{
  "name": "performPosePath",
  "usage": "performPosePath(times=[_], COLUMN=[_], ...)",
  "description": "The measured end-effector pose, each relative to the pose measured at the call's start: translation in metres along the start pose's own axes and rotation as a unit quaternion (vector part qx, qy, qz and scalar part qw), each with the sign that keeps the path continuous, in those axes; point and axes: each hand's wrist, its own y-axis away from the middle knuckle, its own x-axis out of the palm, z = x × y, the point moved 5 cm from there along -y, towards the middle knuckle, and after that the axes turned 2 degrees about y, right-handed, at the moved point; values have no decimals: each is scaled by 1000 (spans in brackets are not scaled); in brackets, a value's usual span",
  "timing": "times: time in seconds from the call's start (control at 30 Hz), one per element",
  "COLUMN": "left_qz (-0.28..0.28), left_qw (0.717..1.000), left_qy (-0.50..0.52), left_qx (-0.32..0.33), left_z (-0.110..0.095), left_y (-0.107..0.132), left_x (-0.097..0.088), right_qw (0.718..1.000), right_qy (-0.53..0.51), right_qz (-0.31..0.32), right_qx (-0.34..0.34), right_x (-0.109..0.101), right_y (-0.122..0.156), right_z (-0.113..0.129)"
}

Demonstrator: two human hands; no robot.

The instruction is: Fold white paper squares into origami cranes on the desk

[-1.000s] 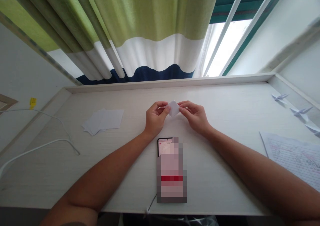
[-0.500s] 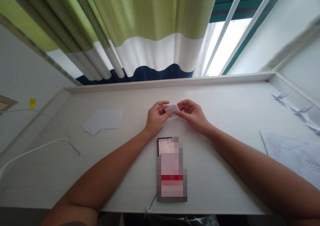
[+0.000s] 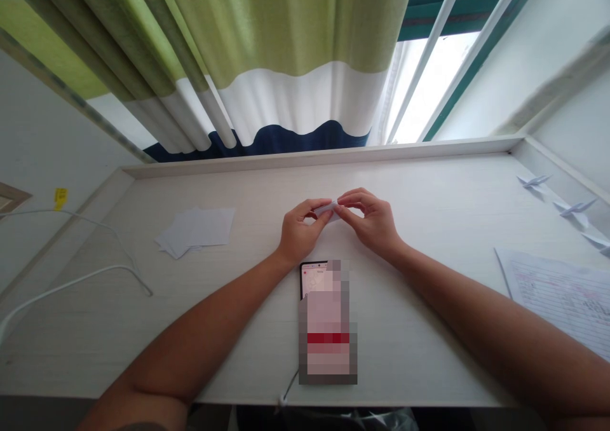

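Both hands meet over the middle of the white desk. My left hand and my right hand pinch a small folded white paper piece between thumbs and fingertips, just above the desk top. The paper is mostly hidden by the fingers and looks flattened, seen nearly edge-on. A phone lies face up right below the hands, near the desk's front edge.
A loose stack of small white paper squares lies at the left. White cables run along the far left. Folded paper cranes sit along the right edge, beside a lined written sheet. Curtain and window stand behind.
The paper piece, first held up showing a flat diamond face, has been tilted and pressed flatter between the fingertips. Both hands have closed in on it slightly.
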Motion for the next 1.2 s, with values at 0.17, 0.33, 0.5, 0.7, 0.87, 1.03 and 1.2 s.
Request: performPosePath(times=[0.17, 0.33, 0.5, 0.7, 0.87, 1.03, 1.2], left_qz=[6, 20, 29, 18, 79, 139, 152], left_qw=[991, 980, 982, 995, 995, 976, 973], left_qy=[-76, -109, -107, -67, 2, 103, 94], left_qx=[106, 164, 153, 72, -57, -135, -149], left_z=[-8, -11, -11, -5, 11, 19, 20], left_y=[1, 3, 4, 0, -3, -3, -3], left_x=[1, 2, 1, 0, 4, 11, 11], right_qw=[998, 999, 1000, 987, 979, 970, 977], right_qy=[53, 36, -11, -134, -161, -196, -149], right_qz=[-19, -2, 29, 62, -14, -68, -18], right_qx=[-28, -24, 0, 62, 125, 127, 154], right_x=[0, 2, 3, 7, 1, -4, 0], right_y=[4, 2, -2, -3, -4, -7, -6], right_z=[9, 5, -4, -5, -15, -19, -19])
